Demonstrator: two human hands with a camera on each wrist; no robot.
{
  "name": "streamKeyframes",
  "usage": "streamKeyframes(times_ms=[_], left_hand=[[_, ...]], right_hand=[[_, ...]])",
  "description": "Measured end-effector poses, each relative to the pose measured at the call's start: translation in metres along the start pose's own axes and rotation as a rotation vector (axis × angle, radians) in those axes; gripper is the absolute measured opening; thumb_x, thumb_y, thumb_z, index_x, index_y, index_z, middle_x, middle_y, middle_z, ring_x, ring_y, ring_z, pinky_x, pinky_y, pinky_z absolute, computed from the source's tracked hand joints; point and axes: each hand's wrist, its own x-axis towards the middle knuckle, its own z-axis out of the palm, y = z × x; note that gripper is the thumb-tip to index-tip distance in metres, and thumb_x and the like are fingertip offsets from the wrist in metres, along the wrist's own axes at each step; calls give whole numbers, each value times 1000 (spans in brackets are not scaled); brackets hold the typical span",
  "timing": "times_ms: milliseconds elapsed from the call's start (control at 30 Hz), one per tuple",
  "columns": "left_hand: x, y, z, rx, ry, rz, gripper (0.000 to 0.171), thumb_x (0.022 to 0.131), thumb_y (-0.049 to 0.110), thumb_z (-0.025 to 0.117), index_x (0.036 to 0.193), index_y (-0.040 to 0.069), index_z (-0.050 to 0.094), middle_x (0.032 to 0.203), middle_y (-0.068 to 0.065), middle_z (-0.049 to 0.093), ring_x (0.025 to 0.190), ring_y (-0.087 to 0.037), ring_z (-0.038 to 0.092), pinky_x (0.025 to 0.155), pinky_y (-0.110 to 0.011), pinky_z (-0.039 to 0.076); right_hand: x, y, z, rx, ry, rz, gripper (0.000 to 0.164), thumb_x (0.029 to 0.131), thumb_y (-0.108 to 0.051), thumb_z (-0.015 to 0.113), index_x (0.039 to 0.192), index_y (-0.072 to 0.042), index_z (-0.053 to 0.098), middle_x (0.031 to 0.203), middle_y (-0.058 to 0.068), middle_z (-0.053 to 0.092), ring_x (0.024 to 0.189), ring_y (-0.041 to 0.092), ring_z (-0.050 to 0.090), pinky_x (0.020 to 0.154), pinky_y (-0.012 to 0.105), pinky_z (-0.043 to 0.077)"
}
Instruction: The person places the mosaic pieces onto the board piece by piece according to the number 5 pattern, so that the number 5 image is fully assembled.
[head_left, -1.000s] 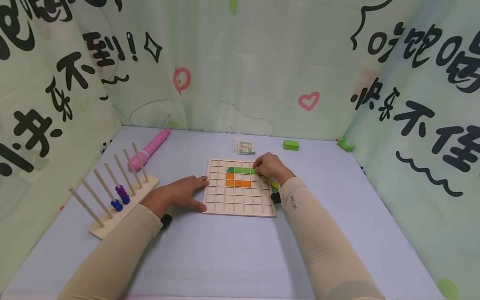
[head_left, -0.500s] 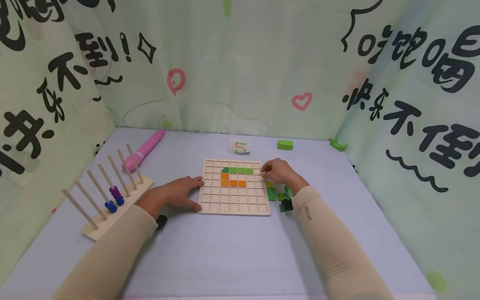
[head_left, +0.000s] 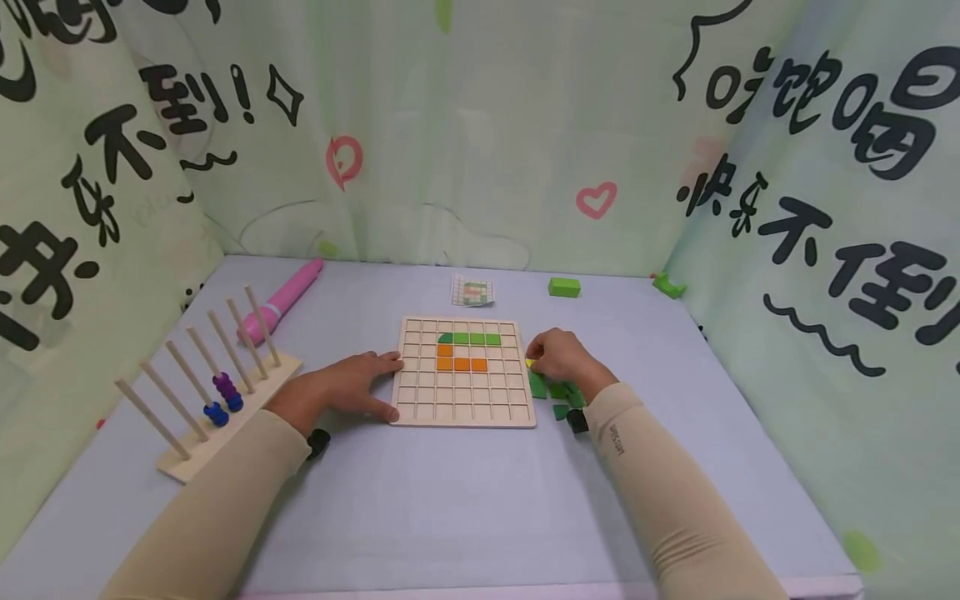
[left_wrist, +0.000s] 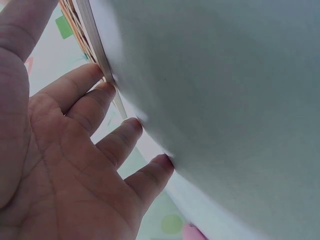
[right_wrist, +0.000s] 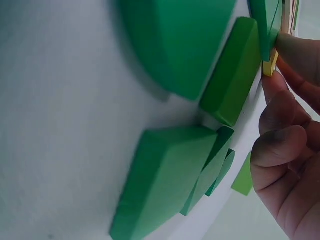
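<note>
A square wooden grid board (head_left: 465,400) lies mid-table with several green and orange pieces set in its cells. My left hand (head_left: 348,385) rests along the board's left edge, fingers spread and thumb at the near corner; its fingertips touch the edge and tabletop in the left wrist view. Just off the board's right side, my right hand (head_left: 564,357) pinches a small yellow block (right_wrist: 270,65) between thumb and finger. Several loose green blocks (right_wrist: 165,175) lie beneath and beside this hand, partly hidden by it in the head view.
On the left stands a wooden peg rack (head_left: 225,408) with purple and blue beads. Behind it lies a pink cylinder (head_left: 288,298). A small pattern card (head_left: 472,291), a green block (head_left: 565,287) and a green curved piece (head_left: 669,286) are at the back.
My right hand has come away from the board's green row, leaving a green piece there, and moved right and down to the yellow block. The left hand stays at the board's edge.
</note>
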Motion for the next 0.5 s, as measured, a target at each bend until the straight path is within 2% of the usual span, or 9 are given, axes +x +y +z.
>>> streamKeyframes(times_ms=[333, 500], left_hand=[[0, 1, -1, 4, -2, 2, 96, 86, 48, 83, 162, 11, 37, 172, -7, 26, 158, -42, 21, 126, -58, 24], [-1, 1, -1, 9, -4, -13, 96, 86, 48, 83, 162, 12, 37, 172, -7, 26, 158, -42, 21, 126, -58, 24]], right_hand=[[1, -4, 1, -9, -8, 56, 25, 99, -9, 67, 122, -3, 72, 123, 15, 69, 101, 26, 60, 89, 39, 54], [1, -1, 3, -55, 9, 44, 25, 99, -14, 68, 122, -7, 74, 124, 13, 70, 100, 24, 62, 85, 37, 55]])
